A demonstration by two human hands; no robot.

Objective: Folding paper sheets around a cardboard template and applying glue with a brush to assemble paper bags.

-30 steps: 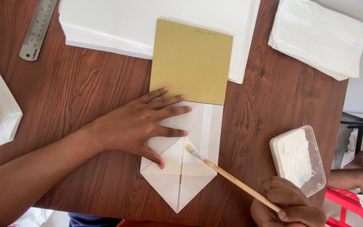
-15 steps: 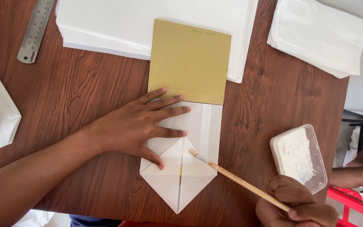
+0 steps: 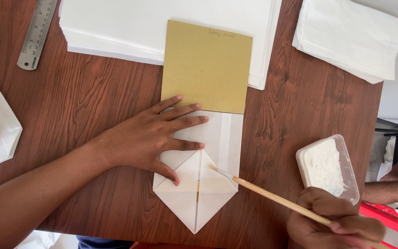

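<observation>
While my left hand (image 3: 150, 138) lay flat with fingers spread, pinning the folded white paper bag (image 3: 199, 177) to the wooden table (image 3: 93, 97), my right hand (image 3: 335, 226) gripped a wooden glue brush (image 3: 263, 193), its tip touching the diamond fold just right of my left fingertips. A tan cardboard template (image 3: 206, 64) protruded beyond those fingers. A paste tub (image 3: 328, 168) sat beside my right hand; a steel ruler (image 3: 35, 34) and paper stacks (image 3: 162, 27) lay farther off, obstructing nothing.

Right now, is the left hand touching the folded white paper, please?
Touching: the head view shows the left hand pressed flat on the folded white paper, fingers spread across it.
</observation>
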